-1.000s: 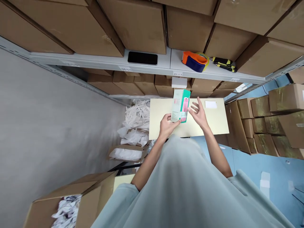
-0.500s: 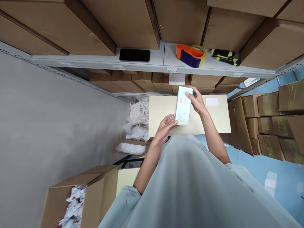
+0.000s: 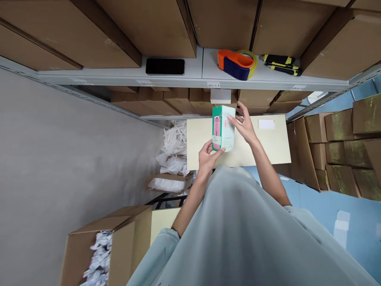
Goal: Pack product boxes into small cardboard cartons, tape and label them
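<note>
A small carton [image 3: 227, 133], green and white with a pink bottle-like item pictured on one side, is held over the cream tabletop [image 3: 205, 159]. My left hand [image 3: 207, 159] grips its lower end, thumb on the near bottom edge and fingers at the left side. At the carton's upper right, my right hand [image 3: 245, 128] has its fingers spread, with the thumb tip against or just over the printed face. Whether its other fingertips touch the carton I cannot tell. On the tabletop to the right lies a white card or label [image 3: 266, 124].
The shelf ahead holds large cardboard boxes [image 3: 226, 24], a black phone [image 3: 165, 66], an orange-and-blue tape dispenser [image 3: 236, 64] and yellow-black cutters [image 3: 281, 64]. White shredded paper [image 3: 175, 141] lies left of the table. Stacked cartons [image 3: 339, 141] stand right; an open box [image 3: 122, 246] is lower left.
The carton has turned so its green side with the pink picture faces me, and moved slightly left. My right hand's fingers have spread and loosened from its upper edge.
</note>
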{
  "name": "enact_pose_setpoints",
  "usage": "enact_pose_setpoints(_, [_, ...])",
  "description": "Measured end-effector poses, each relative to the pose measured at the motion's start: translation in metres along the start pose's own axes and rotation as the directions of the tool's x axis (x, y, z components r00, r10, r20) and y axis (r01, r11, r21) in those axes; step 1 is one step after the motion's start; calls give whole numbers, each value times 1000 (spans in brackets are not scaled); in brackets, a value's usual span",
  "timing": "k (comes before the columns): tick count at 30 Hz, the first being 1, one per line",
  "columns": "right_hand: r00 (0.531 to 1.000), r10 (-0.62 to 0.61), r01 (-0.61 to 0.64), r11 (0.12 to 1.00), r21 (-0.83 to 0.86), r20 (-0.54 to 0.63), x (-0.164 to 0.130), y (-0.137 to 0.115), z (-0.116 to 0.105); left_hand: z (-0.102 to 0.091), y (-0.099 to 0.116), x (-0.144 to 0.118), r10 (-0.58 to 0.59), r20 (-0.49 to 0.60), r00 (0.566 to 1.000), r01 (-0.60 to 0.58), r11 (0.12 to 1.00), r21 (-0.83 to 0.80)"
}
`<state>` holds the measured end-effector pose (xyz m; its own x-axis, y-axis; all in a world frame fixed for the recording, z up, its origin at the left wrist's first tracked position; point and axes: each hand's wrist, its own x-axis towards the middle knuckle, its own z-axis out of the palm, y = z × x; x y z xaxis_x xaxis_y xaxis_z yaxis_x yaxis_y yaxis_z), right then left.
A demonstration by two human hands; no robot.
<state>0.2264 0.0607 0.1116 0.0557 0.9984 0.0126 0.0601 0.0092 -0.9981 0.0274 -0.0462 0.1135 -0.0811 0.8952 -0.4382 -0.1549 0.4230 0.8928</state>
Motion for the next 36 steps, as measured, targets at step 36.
enact_pose_setpoints(36, [999,42,-42,999,1,2,-38,-3,34,-24,10,-19,-23,148,989,25,1000,-14])
